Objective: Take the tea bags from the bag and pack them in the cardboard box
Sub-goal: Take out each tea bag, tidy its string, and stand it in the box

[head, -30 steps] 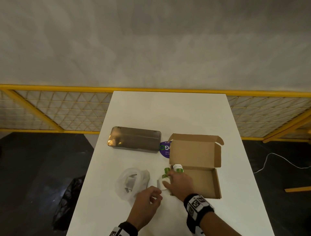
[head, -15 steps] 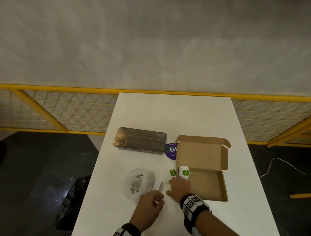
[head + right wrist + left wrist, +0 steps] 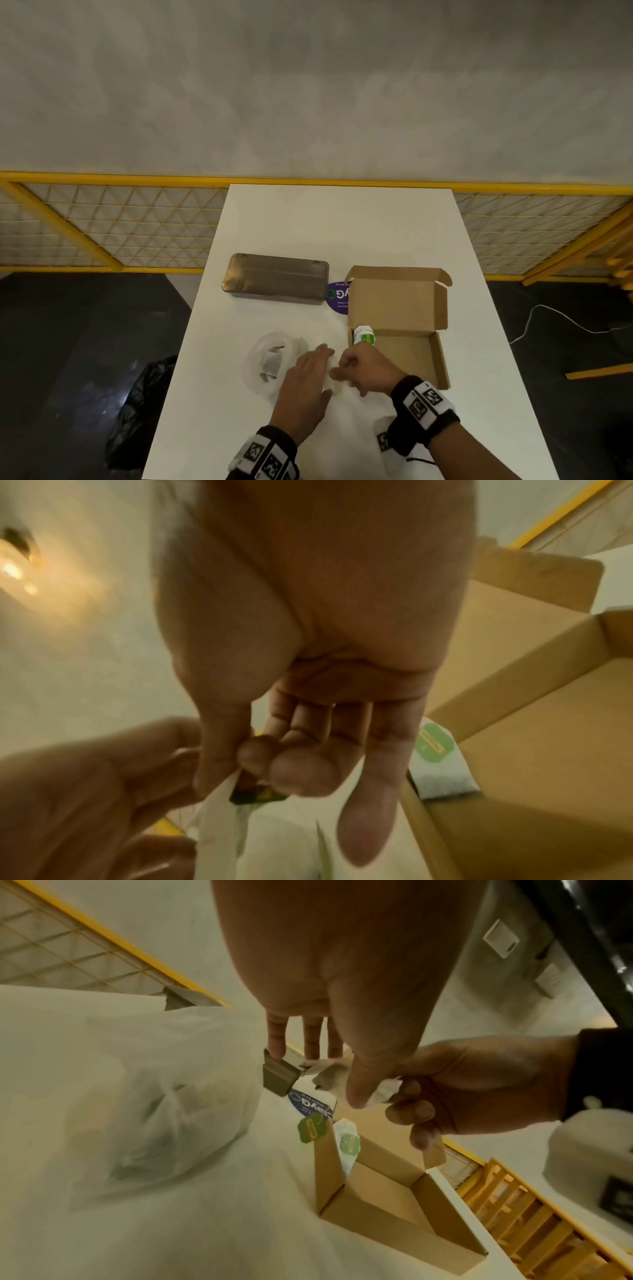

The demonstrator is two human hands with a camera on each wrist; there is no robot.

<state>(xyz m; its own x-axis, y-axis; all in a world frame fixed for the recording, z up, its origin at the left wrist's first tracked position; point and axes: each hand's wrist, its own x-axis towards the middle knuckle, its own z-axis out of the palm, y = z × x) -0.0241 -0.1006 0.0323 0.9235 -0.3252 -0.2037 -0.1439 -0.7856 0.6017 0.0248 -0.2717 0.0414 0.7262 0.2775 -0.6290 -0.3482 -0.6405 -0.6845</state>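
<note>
While the left hand (image 3: 305, 380) lies flat with straight fingers just beside the clear plastic bag (image 3: 270, 363) on the white desk (image 3: 342, 226), the right hand (image 3: 366, 371) pinches a white tea bag (image 3: 383, 1091) between thumb and curled fingers, close to the near left corner of the open cardboard box (image 3: 407, 356). Another tea bag (image 3: 363, 336) with a green tag leans in the box's far left corner, and more remain in the plastic bag.
</note>
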